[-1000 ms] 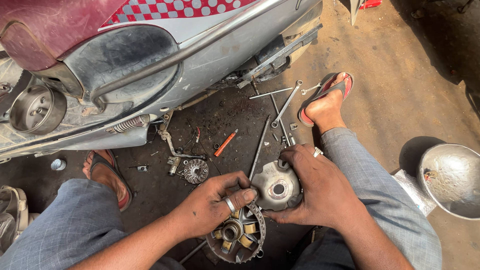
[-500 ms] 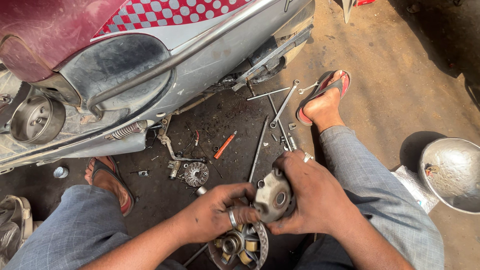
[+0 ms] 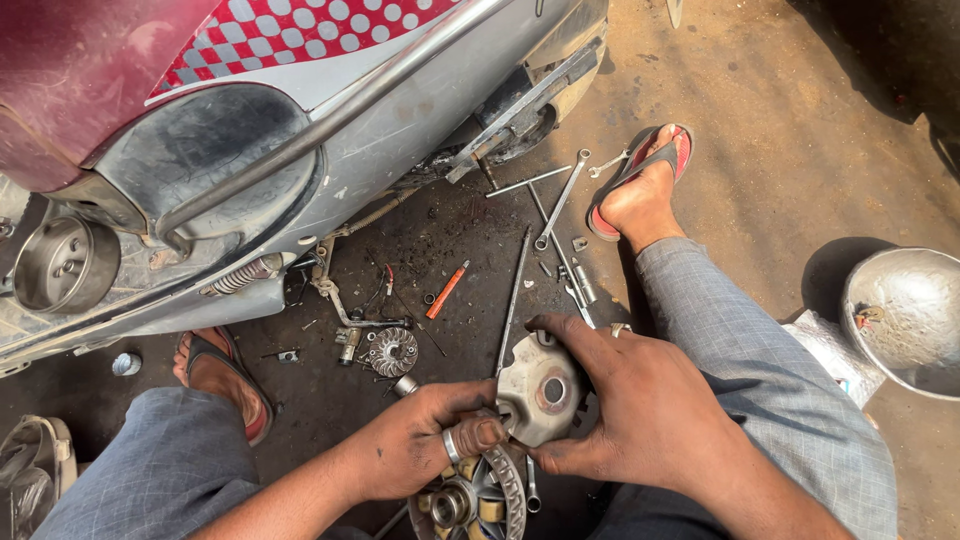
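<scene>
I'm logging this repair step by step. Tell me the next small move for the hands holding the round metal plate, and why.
Probably lower the metal plate squarely back toward the finned wheel beneath. The right hand holds the plate tilted up on edge, the left hand pinches its lower rim, and the wheel lies right below with its inner parts exposed. A gentle move would guard the fingers.

There are 2 hands (image 3: 420, 450), 2 sandalled feet (image 3: 640, 195), 1 scooter (image 3: 300, 150), 1 metal bowl (image 3: 905, 320), 1 orange screwdriver (image 3: 447, 290), 1 round metal plate (image 3: 540, 390), 1 finned pulley (image 3: 475, 500), 1 small gear (image 3: 392, 350), several wrenches (image 3: 560, 200).
</scene>
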